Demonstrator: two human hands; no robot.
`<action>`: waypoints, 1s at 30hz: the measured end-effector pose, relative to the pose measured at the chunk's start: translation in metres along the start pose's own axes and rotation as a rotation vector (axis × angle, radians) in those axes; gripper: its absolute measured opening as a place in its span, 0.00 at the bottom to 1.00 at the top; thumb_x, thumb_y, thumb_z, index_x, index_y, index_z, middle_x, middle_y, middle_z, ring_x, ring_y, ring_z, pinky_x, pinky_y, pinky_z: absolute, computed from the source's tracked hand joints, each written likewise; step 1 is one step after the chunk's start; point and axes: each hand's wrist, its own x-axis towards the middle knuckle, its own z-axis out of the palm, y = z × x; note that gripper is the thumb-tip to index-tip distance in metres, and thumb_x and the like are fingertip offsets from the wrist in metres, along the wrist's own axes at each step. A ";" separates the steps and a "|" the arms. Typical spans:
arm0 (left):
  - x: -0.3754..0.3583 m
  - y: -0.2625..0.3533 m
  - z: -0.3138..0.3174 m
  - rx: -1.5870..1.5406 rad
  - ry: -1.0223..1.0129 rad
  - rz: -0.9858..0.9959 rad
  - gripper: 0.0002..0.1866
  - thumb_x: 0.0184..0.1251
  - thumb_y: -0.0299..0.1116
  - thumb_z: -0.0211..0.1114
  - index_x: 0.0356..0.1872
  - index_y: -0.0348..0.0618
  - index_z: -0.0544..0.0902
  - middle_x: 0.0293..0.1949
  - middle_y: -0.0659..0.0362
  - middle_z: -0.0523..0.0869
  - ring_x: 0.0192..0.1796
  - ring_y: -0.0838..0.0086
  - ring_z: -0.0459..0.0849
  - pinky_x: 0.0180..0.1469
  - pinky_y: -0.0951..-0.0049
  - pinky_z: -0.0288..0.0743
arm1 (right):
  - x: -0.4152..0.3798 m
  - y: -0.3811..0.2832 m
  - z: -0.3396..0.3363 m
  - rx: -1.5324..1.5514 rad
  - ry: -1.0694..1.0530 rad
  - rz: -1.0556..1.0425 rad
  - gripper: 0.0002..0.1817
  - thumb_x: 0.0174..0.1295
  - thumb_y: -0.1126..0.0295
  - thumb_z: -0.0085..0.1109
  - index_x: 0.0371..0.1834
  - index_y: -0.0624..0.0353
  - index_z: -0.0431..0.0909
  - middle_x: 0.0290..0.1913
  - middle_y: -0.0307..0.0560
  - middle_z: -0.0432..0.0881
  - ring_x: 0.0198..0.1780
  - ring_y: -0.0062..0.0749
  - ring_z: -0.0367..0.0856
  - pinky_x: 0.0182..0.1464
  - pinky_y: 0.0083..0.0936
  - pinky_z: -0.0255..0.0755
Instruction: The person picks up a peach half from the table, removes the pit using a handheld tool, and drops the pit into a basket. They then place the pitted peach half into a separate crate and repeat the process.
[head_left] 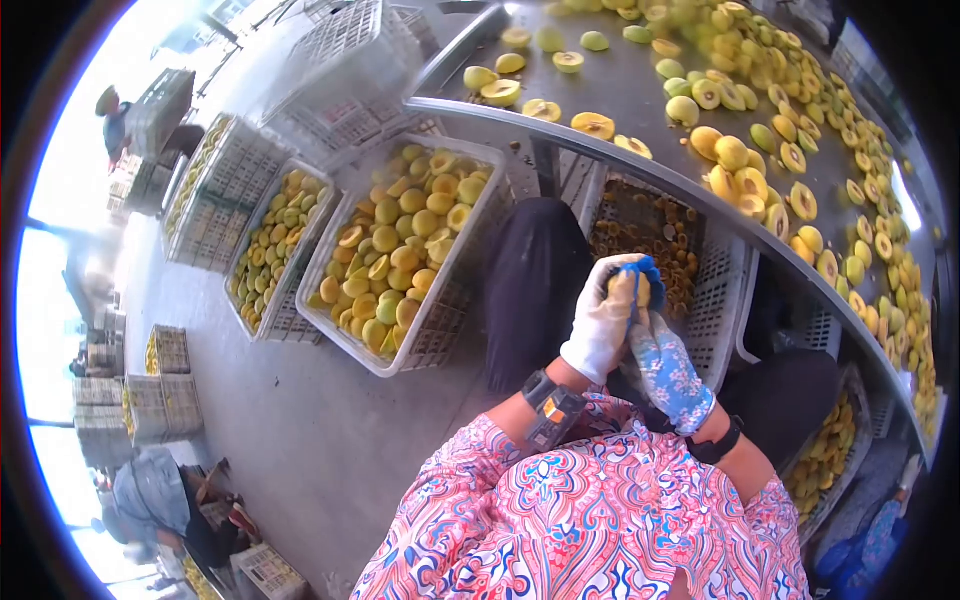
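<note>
Fruit (640, 290) sits clasped between both gloved hands, left (603, 318) and right (668, 370).

Bright daylight floods in from the left, blowing the edge out to white. A fisheye lens bends the counter (560, 125) and crates (400, 250) within black corners. The upper crates are slightly blurred; the centre stays sharp.

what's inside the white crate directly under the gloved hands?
The white crate below the left hand and right hand holds small brownish pieces, probably pits or scraps. The hands, the fruit they grip and the table edge cover part of it.
</note>
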 end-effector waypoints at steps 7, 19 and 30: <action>-0.001 0.003 -0.004 -0.079 -0.131 0.017 0.20 0.71 0.46 0.61 0.52 0.40 0.75 0.41 0.54 0.84 0.40 0.69 0.84 0.43 0.67 0.81 | -0.014 -0.055 -0.019 0.735 -0.397 0.581 0.19 0.71 0.46 0.47 0.36 0.51 0.72 0.16 0.26 0.58 0.12 0.14 0.54 0.16 0.16 0.53; 0.014 -0.022 -0.008 -0.046 -0.020 0.000 0.22 0.73 0.52 0.55 0.48 0.41 0.76 0.36 0.55 0.83 0.34 0.70 0.83 0.37 0.68 0.81 | -0.008 -0.039 -0.017 0.569 -0.255 0.567 0.17 0.72 0.46 0.45 0.40 0.47 0.69 0.17 0.28 0.61 0.13 0.17 0.59 0.17 0.19 0.57; 0.034 -0.010 -0.019 -0.360 0.035 -0.258 0.33 0.70 0.63 0.48 0.50 0.38 0.77 0.40 0.51 0.84 0.44 0.60 0.84 0.52 0.55 0.79 | 0.008 -0.023 -0.051 1.034 -0.531 0.356 0.20 0.71 0.45 0.48 0.42 0.51 0.71 0.17 0.26 0.62 0.13 0.13 0.56 0.18 0.15 0.55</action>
